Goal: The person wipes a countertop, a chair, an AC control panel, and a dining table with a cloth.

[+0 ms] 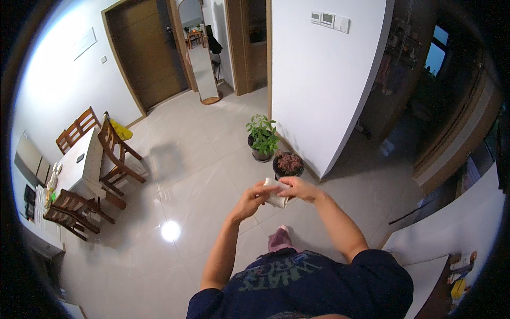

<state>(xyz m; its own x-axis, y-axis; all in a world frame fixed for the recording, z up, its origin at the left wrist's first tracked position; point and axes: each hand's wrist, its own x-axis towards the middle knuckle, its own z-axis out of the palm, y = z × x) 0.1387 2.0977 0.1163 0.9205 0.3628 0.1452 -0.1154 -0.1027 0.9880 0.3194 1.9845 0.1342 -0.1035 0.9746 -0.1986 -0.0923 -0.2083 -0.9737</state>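
Note:
Between my two hands, out in front of my body, is a small folded white cloth [277, 200]. My left hand [256, 196] grips its left side, fingers laid across the front. On the opposite side, my right hand [299, 188] pinches the upper right part between thumb and fingers. Part of the cloth is covered by my fingers, and its lower corner hangs below them. Just beyond my hands, on the floor, stands a dark round pot [279, 170] holding a reddish-brown plant [290, 162].
A leafy green potted plant [263, 137] stands near the white wall corner [324, 169]. To the left are a dining table [77, 173] and several wooden chairs [113, 145], one with a yellow bag [120, 129]. A tall mirror [203, 73] leans near the brown door [147, 52].

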